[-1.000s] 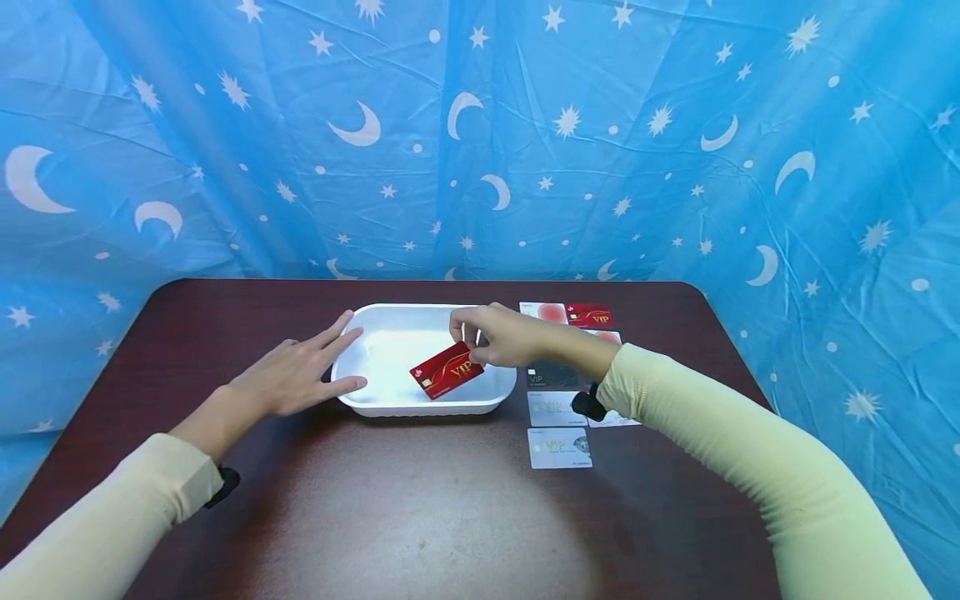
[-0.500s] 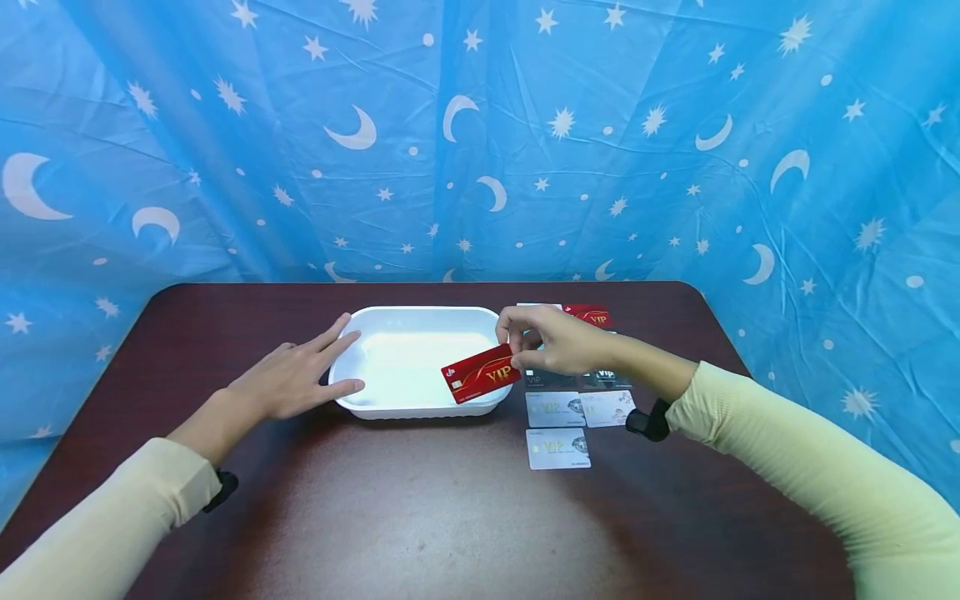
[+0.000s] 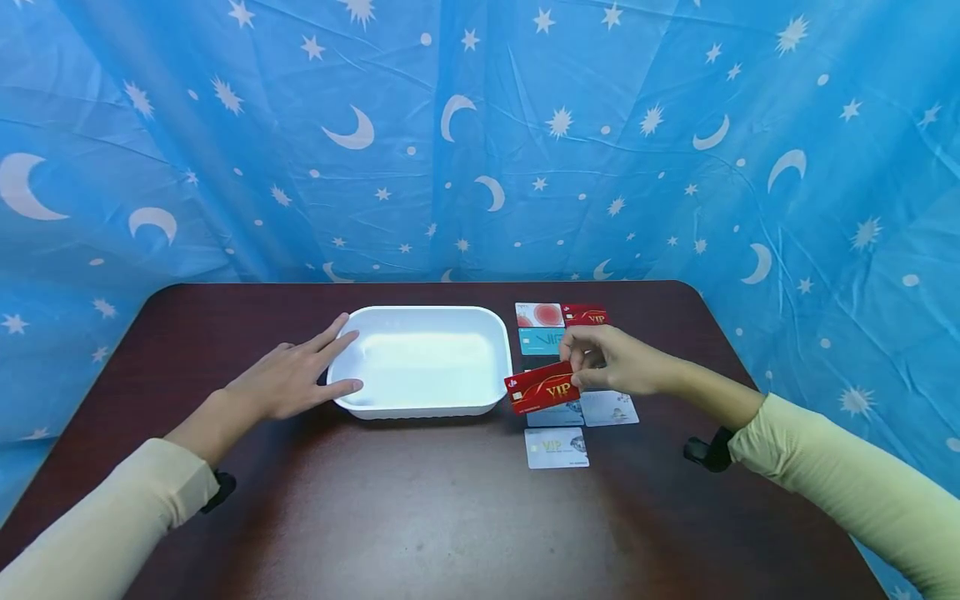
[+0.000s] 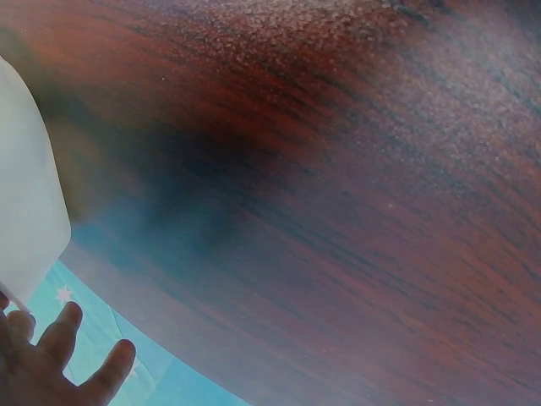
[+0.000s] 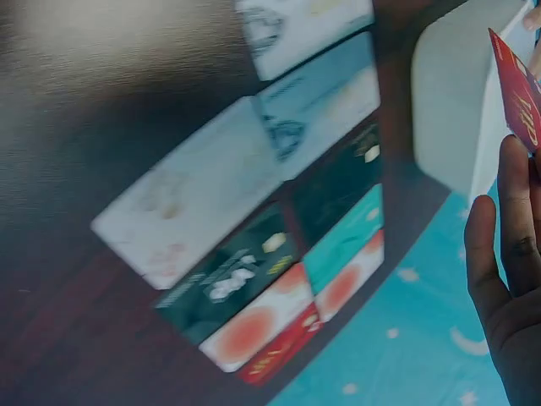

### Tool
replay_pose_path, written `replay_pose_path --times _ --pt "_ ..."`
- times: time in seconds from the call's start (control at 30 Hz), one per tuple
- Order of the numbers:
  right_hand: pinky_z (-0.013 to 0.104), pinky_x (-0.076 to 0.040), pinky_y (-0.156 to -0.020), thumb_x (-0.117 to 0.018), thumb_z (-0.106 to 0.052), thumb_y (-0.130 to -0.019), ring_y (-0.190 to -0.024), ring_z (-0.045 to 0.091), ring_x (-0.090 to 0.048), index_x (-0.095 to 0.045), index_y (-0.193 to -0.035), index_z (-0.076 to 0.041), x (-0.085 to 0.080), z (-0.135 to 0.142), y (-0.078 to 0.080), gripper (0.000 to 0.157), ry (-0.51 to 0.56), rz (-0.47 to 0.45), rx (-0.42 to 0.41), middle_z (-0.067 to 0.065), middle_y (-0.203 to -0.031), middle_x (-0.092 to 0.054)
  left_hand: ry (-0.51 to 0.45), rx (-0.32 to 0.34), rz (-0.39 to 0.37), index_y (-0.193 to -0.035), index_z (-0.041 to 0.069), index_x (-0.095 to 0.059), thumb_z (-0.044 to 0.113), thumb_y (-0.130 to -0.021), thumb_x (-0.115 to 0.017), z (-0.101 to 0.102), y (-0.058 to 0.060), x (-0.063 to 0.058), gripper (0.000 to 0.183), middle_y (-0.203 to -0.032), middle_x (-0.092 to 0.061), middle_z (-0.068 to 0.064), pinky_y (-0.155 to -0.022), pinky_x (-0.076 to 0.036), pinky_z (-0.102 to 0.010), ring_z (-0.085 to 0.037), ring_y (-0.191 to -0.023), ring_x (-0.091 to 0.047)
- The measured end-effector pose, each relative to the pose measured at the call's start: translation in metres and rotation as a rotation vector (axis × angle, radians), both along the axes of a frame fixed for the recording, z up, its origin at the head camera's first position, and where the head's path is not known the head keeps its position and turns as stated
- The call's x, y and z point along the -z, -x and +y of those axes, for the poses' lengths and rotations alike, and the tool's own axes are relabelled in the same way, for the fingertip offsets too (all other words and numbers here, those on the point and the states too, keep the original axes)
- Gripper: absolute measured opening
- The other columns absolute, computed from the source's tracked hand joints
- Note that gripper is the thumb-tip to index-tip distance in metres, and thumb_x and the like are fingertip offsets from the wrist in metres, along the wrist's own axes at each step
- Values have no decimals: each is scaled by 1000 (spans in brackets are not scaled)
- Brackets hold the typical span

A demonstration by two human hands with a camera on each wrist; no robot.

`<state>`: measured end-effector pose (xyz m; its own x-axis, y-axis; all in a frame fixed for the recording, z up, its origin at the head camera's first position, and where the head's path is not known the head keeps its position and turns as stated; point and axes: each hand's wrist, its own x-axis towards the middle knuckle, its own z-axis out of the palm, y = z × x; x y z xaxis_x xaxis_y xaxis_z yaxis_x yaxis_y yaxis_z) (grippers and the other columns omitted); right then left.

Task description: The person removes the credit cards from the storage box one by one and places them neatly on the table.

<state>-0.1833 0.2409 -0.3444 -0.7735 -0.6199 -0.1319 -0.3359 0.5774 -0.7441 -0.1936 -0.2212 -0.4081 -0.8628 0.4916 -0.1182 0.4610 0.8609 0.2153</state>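
A red VIP card (image 3: pixel 542 388) is pinched at its right end by my right hand (image 3: pixel 626 360), tilted above the rows of cards just right of the tray. In the right wrist view the same red card (image 5: pixel 519 97) shows beyond the fingers. My left hand (image 3: pixel 288 379) lies spread at the left end of the white tray (image 3: pixel 345 405), fingers reaching over its rim. Below the held card lie a teal card (image 3: pixel 540 341) and a pale VIP card (image 3: pixel 557 415), partly covered. Dark cards (image 5: pixel 334 182) beneath are mostly hidden from the head view.
Further cards lie in two columns: a white one with a red circle (image 3: pixel 539 315), another red VIP card (image 3: pixel 585 314), a white one (image 3: pixel 611 408) and a silvery VIP card (image 3: pixel 557 448) nearest me. The dark wooden table (image 3: pixel 420 508) ends at a blue star-patterned curtain (image 3: pixel 480 150).
My right hand has carried the red card rightward, from over the tray to above the laid-out cards. My left hand has stayed at the tray's left end.
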Motion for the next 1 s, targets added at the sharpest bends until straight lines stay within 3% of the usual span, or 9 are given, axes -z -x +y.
replay_pose_path --times 0.5,1.0 --pt "33 -59 -76 -76 -3 -86 -78 23 -65 -56 -105 -2 36 63 -13 28 -17 -119 78 8 -85 -62 6 -14 -12 -158 9 -27 67 -95 -46 1 -1 -3 88 -164 -16 -20 -102 -33 -71 -45 -132 -47" --pt "30 -58 -80 -74 -4 -88 -82 22 -67 -54 -108 0 50 94 -26 29 -6 -191 99 9 -86 -65 11 -5 -12 -158 10 -27 67 -94 -46 1 0 -3 88 -164 -16 -20 -102 -34 -71 -45 -130 -50"
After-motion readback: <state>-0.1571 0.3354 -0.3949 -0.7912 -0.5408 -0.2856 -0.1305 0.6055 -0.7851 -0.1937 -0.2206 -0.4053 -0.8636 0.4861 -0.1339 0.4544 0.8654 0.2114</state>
